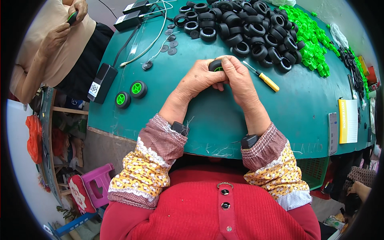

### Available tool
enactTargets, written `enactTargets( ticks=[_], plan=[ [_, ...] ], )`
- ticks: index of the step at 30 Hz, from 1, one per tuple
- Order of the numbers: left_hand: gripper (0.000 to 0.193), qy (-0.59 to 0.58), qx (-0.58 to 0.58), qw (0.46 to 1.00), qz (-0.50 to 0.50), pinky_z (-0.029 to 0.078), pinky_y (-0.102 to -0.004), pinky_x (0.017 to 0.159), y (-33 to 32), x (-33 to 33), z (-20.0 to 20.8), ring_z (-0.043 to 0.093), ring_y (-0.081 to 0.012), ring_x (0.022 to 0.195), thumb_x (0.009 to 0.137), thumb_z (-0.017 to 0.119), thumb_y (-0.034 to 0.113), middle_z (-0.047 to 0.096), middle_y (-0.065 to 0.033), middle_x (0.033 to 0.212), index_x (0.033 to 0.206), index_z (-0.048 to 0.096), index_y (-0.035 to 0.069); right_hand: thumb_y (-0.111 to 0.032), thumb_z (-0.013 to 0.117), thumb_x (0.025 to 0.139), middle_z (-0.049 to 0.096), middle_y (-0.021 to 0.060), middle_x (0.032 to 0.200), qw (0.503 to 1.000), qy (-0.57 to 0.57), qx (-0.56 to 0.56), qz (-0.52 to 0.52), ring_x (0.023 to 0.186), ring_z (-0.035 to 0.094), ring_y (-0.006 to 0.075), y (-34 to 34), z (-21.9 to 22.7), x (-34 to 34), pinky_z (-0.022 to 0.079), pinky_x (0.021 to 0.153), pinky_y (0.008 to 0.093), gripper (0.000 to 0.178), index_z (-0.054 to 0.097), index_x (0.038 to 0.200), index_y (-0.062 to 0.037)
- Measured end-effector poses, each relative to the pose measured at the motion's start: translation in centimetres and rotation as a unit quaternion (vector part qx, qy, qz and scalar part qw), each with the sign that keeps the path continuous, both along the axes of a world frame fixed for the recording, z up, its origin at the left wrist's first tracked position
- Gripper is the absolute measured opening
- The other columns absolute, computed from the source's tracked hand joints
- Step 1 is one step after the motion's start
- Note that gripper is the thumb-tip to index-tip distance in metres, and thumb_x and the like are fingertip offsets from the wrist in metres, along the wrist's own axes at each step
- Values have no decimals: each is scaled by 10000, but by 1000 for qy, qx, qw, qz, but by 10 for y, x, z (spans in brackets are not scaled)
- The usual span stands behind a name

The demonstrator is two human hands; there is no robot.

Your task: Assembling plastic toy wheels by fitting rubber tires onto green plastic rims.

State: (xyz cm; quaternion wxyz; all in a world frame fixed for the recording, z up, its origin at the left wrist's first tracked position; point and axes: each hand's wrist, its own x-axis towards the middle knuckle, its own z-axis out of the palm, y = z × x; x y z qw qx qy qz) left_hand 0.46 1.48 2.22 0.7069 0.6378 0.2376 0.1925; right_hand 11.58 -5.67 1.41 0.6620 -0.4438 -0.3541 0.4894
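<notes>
Between my two hands, above the green tabletop (208, 124), is a small black toy tire (215, 65) with a bright green wheel hub (219, 69) inside it. My left hand (200, 78) grips it from the left, fingers curled round. From the right, my right hand (237, 76) pinches its edge, thumb on top. My fingers hide much of the hub, so how far it sits in the tire I cannot tell. Two wheels with green hubs, one wheel (138, 89) and another wheel (123, 100), lie to the left. A yellow-handled screwdriver (269, 82) rests right of my hands.
A heap of black tires (248, 30) covers the far middle, with a pile of green hubs (310, 44) beside it. Black discs (172, 45), cables and a black box (103, 83) are at left. A notebook (348, 121) lies right. Another person's hands (66, 28) hold a wheel at far left.
</notes>
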Motion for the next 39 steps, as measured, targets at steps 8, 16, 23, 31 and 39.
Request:
enactTargets(
  ticks=[8, 16, 23, 31, 39],
  plan=[
    [227, 25, 45, 999, 16, 465, -196, 537, -7, 3, 0, 574, -92, 591, 771, 646, 218, 593, -29, 693, 823, 580, 7, -213, 446, 899, 507, 4, 668, 999, 30, -23, -21, 488, 463, 62, -2, 4, 0, 372, 391, 198, 203, 542, 897, -34],
    [234, 27, 64, 997, 16, 464, -196, 540, -7, 8, -7, 568, -92, 585, 774, 638, 218, 597, -32, 717, 841, 585, 0, -213, 465, 883, 531, 8, 691, 997, 39, -59, -26, 522, 470, 56, -1, 3, 7, 373, 409, 192, 214, 568, 888, -26],
    [385, -146, -57, 986, 62, 492, -229, 540, -5, 7, -3, 585, -135, 609, 825, 557, 362, 595, -86, 789, 974, 528, 8, -326, 471, 884, 534, -4, 768, 997, 64, -43, -20, 647, 442, 48, 2, 2, 5, 382, 599, 196, 300, 553, 961, -48],
    [416, -95, -79, 990, 62, 464, -188, 531, 1, 2, -6, 579, -108, 576, 787, 596, 408, 611, -80, 726, 928, 546, 20, -257, 483, 888, 556, 7, 840, 999, -13, -22, -38, 760, 494, 52, -1, 2, 4, 410, 680, 192, 299, 534, 1042, -5],
    [389, -84, -99, 991, -30, 501, -232, 614, 3, -14, 4, 619, -172, 703, 734, 649, 258, 621, -111, 817, 999, 554, -11, -224, 502, 876, 577, 22, 858, 998, 8, 4, 60, 773, 518, 66, -6, 9, 9, 419, 684, 190, 265, 555, 1019, -6]
  ],
)
